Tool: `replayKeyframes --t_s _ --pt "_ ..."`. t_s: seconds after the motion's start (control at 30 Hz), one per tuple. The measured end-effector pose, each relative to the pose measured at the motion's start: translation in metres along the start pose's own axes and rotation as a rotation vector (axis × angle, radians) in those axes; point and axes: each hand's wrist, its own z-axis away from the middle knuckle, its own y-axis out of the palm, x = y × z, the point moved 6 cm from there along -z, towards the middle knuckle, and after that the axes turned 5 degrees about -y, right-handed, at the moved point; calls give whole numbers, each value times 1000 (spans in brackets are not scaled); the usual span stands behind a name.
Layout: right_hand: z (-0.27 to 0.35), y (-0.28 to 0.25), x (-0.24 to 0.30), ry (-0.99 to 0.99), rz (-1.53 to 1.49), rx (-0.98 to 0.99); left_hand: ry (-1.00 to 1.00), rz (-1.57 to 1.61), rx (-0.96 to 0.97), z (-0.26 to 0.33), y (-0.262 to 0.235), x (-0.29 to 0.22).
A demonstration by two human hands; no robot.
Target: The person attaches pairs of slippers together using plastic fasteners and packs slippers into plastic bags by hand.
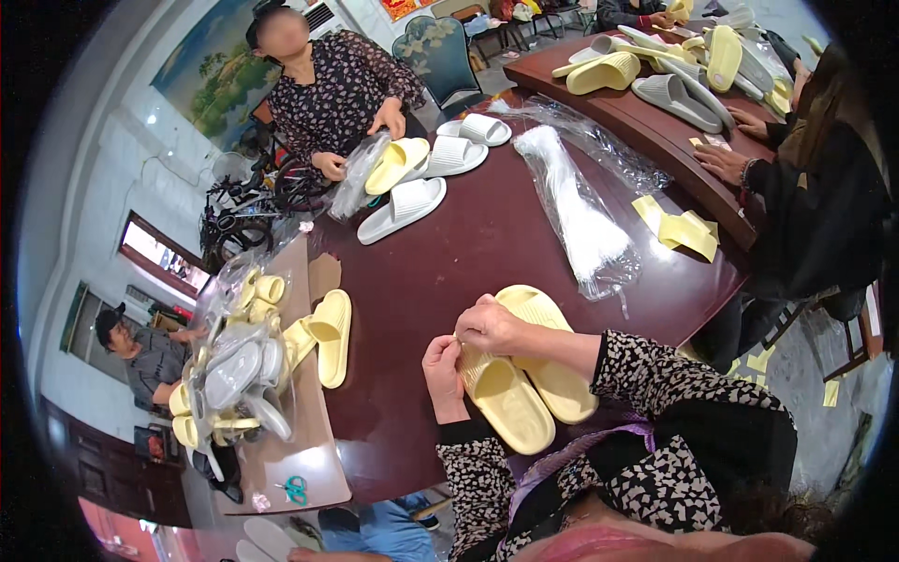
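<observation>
Head view, items listed from your place outward: one pair of pale yellow slippers, at the near edge of the dark red table [426, 281], directly before you. First yellow slipper [515, 407]: sole down, ribbed strap toward the far left, open heel toward you and to the right, its long axis slanting from upper left to lower right. Second yellow slipper [567, 389]: just right of the first, near parallel, toe likewise pointing away and to the left, its middle crossed by your right forearm. Left hand [442, 373]: yours, fingers curled, beside the first slipper's toe end. Right hand [489, 324]: yours, knuckles up, over the same end, its fingertips close to those of the left; whether either hand was clamped on the strap or on something finer, you could not tell. Single yellow slipper [334, 337]: well to the left, long axis running nearly straight away from you. Also on the table: clear bag of white strands [576, 211], beyond your pair; yellow sheets [688, 234], to its right; heap of slippers [234, 365], far left, grey and yellow; teal-handled scissors [296, 489], nearer than the heap.
</observation>
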Motion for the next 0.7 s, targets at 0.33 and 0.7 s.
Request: replayKeyframes --t_s 0.33,0.7 --pt "8 -59 54 27 126 6 56 113 -102 2 -7 -1" --pt "86 -40 59 362 205 371 131 19 -206 13 -25 -14"
